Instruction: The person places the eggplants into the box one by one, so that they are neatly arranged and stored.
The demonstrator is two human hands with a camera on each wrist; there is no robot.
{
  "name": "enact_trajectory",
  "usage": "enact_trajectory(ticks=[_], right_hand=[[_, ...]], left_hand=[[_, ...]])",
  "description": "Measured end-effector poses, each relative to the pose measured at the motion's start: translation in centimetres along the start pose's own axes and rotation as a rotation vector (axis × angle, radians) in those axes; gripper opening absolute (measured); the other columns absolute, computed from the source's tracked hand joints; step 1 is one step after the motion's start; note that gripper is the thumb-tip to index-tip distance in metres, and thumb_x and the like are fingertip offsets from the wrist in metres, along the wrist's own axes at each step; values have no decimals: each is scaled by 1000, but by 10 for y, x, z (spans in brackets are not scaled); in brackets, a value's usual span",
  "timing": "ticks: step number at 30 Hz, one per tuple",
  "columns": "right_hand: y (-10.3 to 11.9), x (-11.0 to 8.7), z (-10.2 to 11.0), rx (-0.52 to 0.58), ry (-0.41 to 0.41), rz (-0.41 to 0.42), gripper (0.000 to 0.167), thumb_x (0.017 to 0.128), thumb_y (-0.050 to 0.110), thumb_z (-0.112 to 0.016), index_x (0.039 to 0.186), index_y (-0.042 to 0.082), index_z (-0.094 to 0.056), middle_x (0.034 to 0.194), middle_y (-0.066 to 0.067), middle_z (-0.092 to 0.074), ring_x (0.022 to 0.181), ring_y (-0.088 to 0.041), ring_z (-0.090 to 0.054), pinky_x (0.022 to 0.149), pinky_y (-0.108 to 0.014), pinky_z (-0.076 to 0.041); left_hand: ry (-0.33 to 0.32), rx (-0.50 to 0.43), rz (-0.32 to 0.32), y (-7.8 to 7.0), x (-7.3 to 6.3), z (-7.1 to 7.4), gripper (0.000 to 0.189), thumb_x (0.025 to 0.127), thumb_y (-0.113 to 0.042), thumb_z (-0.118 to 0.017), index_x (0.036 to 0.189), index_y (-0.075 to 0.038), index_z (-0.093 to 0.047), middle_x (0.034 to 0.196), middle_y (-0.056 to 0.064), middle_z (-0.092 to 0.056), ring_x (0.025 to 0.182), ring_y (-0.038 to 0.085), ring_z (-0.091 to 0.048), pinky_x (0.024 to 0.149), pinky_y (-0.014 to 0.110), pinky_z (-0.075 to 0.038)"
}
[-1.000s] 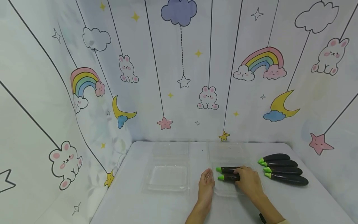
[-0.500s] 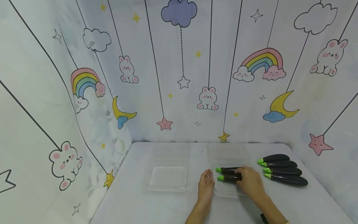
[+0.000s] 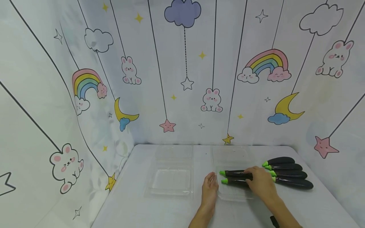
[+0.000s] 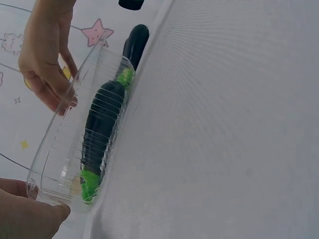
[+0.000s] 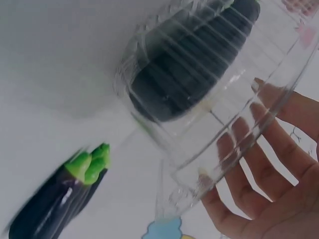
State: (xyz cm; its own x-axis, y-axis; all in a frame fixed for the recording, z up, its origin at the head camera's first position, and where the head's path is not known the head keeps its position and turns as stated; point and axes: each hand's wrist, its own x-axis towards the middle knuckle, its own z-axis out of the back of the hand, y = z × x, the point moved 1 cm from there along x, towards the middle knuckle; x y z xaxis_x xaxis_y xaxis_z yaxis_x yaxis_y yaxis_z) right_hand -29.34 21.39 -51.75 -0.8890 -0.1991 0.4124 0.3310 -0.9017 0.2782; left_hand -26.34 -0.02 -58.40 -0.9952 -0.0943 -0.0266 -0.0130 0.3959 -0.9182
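Two dark eggplants with green stem ends, a far one (image 3: 233, 173) and a near one (image 3: 235, 181), lie side by side in a clear plastic clamshell box (image 3: 233, 198), whose lid (image 3: 231, 153) is folded back. My right hand (image 3: 260, 182) hovers over their right ends and the box's right side. In the right wrist view its fingers (image 5: 271, 172) spread loosely near the box wall, gripping nothing. Fingers extended, my left hand (image 3: 209, 191) stands against the box's left end. In the left wrist view its thumb and a finger touch the outside of that end.
Several more eggplants (image 3: 293, 182) lie in a row to the right of the box. Left of my hands stands a second clear clamshell box (image 3: 171, 191), lid folded back. A cartoon-printed cloth (image 3: 185, 110) backs the white table (image 3: 137, 209).
My right hand has shifted right and let go of the two eggplants, exposing more of their length. The left hand stays at the box's left end.
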Motion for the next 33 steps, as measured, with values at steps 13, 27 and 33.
enact_trajectory(ticks=[13, 27, 33], right_hand=[[-23, -3, 20, -9, -103, -42, 29, 74, 5, -87, 102, 4, -79, 107, -26, -74, 97, -54, -67, 72, -65, -55], [-58, -9, 25, -47, -140, -70, 27, 74, 4, -82, 100, 1, -79, 108, -28, -72, 92, -55, -66, 64, -63, -53], [-77, -13, 24, -59, -100, -114, 26, 74, 5, -84, 100, -1, -79, 109, -30, -72, 95, -55, -66, 66, -64, -54]], left_hand=[[5, 15, 10, 0, 1, 2, 53, 100, 5, -49, 153, 5, -39, 159, 29, -40, 151, 42, -35, 124, 54, -31], [20, 38, 14, -1, -1, 2, 54, 102, 3, -48, 155, 4, -37, 160, 25, -39, 152, 40, -35, 124, 51, -31], [14, 41, 21, -1, 1, 2, 55, 101, 4, -48, 155, 4, -36, 160, 25, -40, 151, 40, -35, 124, 52, -31]])
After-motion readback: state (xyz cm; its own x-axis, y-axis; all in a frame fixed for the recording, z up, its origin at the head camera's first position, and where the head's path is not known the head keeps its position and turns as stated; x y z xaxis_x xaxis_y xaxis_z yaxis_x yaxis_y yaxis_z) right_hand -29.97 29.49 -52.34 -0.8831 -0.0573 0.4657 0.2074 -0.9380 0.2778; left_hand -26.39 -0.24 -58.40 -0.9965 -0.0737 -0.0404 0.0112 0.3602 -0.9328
